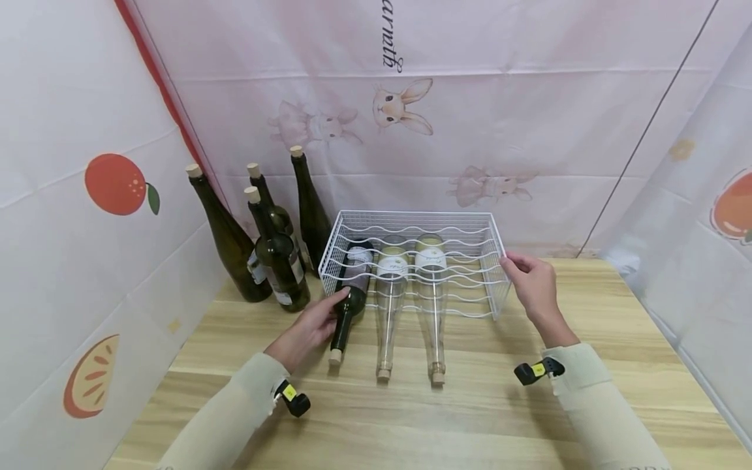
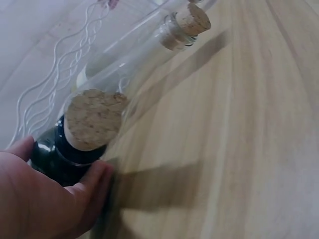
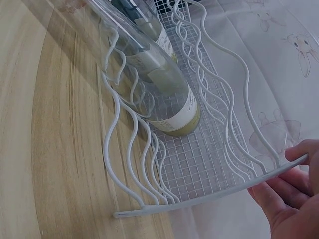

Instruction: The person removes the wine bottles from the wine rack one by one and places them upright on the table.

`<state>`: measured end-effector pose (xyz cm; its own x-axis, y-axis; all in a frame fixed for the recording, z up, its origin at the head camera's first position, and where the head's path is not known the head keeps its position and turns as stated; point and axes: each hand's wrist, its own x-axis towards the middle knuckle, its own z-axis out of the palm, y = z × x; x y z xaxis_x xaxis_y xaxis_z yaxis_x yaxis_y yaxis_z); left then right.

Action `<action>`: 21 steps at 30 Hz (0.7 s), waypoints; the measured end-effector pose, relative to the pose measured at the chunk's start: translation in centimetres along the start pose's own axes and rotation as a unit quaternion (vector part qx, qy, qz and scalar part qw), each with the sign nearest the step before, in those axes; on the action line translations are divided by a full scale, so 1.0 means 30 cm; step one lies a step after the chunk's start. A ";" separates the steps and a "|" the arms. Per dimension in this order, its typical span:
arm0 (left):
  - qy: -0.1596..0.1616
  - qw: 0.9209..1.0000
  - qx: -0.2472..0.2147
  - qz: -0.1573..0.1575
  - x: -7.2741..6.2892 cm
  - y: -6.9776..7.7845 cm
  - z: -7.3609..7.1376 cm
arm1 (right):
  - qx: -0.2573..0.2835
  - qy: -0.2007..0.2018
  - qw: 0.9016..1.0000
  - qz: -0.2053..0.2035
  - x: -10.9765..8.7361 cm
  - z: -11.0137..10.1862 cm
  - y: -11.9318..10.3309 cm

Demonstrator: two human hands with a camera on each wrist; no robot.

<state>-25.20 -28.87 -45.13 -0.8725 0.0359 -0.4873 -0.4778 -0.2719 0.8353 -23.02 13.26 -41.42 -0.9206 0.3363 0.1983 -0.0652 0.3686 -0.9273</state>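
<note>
A white wire wine rack (image 1: 417, 212) with wavy bars lies on the wooden table. My left hand (image 1: 308, 328) holds a dark corked wine bottle (image 1: 354, 300) near its shoulder, at the rack's left end. The bottle's base is inside the rack and its neck sticks out toward me. In the left wrist view, thumb and fingers lie on either side of the dark bottle, behind its cork (image 2: 94, 119). Two clear corked bottles (image 1: 388, 320) (image 1: 435, 320) lie beside it in the rack, necks toward me. My right hand (image 1: 533, 288) pinches the rack's right side frame (image 3: 214, 193).
Several dark corked bottles (image 1: 281, 261) stand upright left of the rack. A pink curtain (image 1: 529, 117) with rabbit prints hangs behind it, and a white sheet (image 1: 47, 274) with fruit prints borders the left. Bare wooden table (image 1: 411, 431) shows in front.
</note>
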 end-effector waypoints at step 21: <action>-0.001 1.000 0.011 0.004 -0.001 -0.010 -0.002 | -0.013 0.002 1.000 -0.008 0.000 0.003 0.003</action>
<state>-25.02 -28.86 -45.37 -0.8768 0.0348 -0.4796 -0.4723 -0.2504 0.8451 -23.05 13.22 -41.54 -0.9181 0.3337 0.2140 -0.0697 0.3954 -0.9159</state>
